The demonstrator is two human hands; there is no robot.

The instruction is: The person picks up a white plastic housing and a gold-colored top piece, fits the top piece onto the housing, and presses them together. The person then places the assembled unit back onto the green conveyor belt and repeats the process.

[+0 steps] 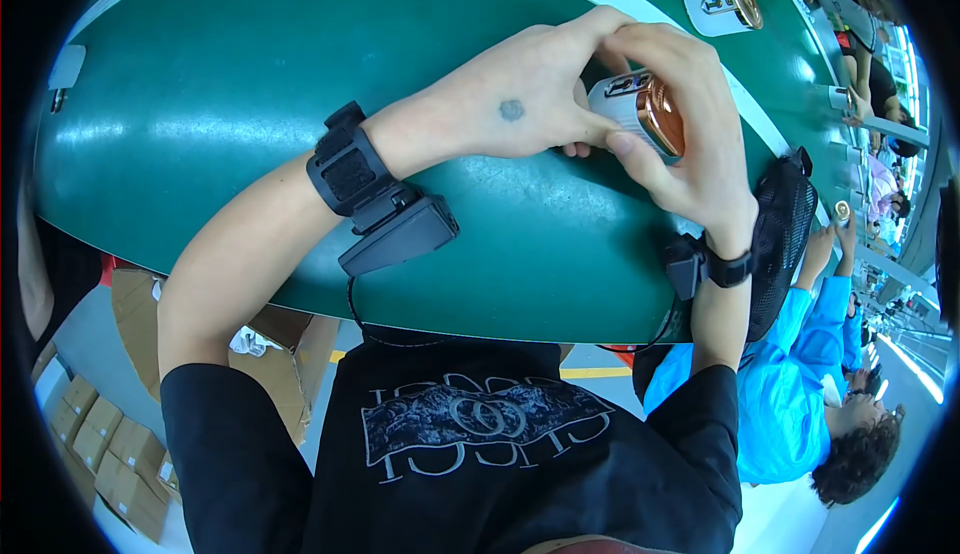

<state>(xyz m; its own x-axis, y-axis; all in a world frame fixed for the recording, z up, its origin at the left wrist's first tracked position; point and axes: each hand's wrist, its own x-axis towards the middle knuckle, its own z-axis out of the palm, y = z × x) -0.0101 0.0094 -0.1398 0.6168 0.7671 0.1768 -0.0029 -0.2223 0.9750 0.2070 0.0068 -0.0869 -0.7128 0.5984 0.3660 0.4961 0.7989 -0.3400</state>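
Note:
A white jar (615,99) with a shiny copper-coloured lid and a dark label lies tilted between my two hands, over the green table. My left hand (540,94) is closed round its white end, with the thumb against the side and some fingers hidden behind. Curled over the top, my right hand (705,94) has its thumb beside the copper lid (662,119). Its fingertips are partly out of sight behind the left hand. A second jar (722,10) of the same kind lies on its side farther off to the right.
The green table (250,74) carries a pale strip along its far side. Beside my right forearm is a black mesh bag (782,239). Open cardboard boxes (300,364) stand below the table at left. A person in blue (790,384) works close by on the right.

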